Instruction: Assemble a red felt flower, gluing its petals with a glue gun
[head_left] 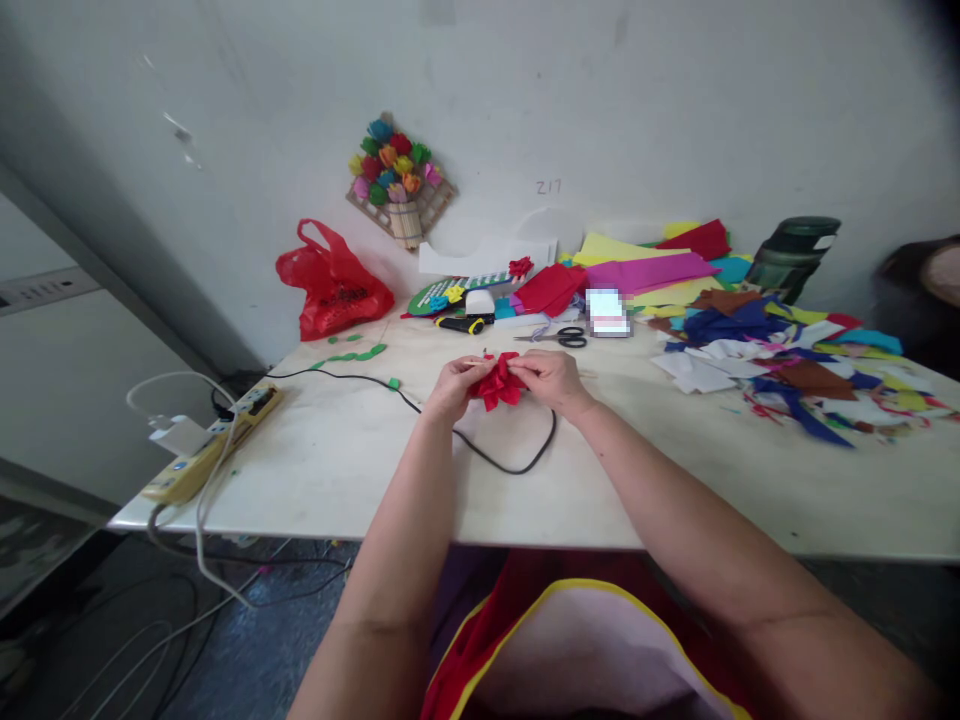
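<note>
While we look down from the head camera, both our hands meet over the middle of the table [360, 470]. Our left hand [452, 385] and right hand [550, 377] pinch a red flower [498, 383] of cloth or paper between them, fingers curled on either side, just above the tabletop. A thin pale stick [472, 361] seems to poke out near the left fingers, though the view is too small for us to be sure.

To shape it well, we judge that the left hand should hold the base firm while the right fingers tease the petals out gently and evenly, so nothing tears. We keep the flower clear of the black cord [495, 460] looping just beneath it.

Behind the hands lie scissors [564, 337] and a yellow-and-black cutter [459, 324]. To the right spreads a heap of coloured scraps [780, 370], with a dark bottle [795, 255] behind it. At the left edge sits a power strip [217, 440], a red bag [330, 285] stands by the wall, and a finished bouquet [397, 180] hangs above.
</note>
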